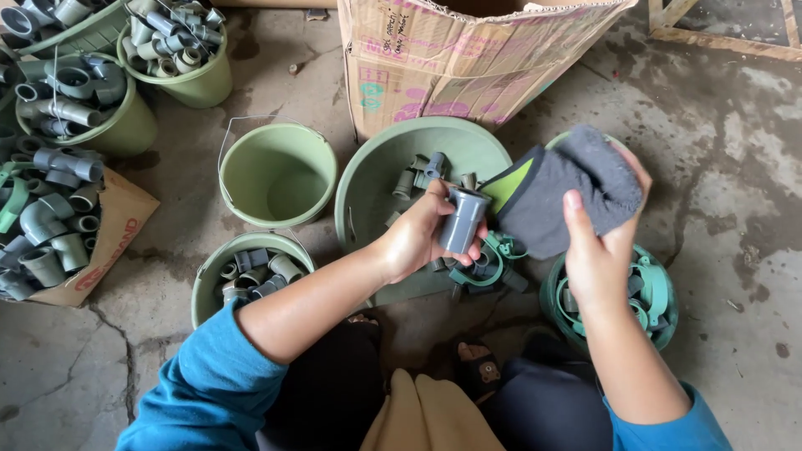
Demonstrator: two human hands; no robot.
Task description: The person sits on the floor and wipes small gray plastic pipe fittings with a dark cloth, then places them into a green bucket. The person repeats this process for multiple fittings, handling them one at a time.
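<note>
1. My left hand [418,238] has its fingers curled tight round a grey pipe fitting [462,221], held upright with the open mouth on top, just above the near rim of the large green basin [376,179].
2. My right hand [597,250] pinches a dark grey cloth [568,188] between thumb and fingers, to the right of the basin; the cloth's edge is just beside the fitting.
3. I judge the step in hand to be wiping this fitting.
4. Bringing cloth onto fitting calls for a firm left grip and a turn of the wrist.
5. Left of the basin stands an empty green bucket [276,175]; behind the basin, a cardboard box [468,58].
</note>
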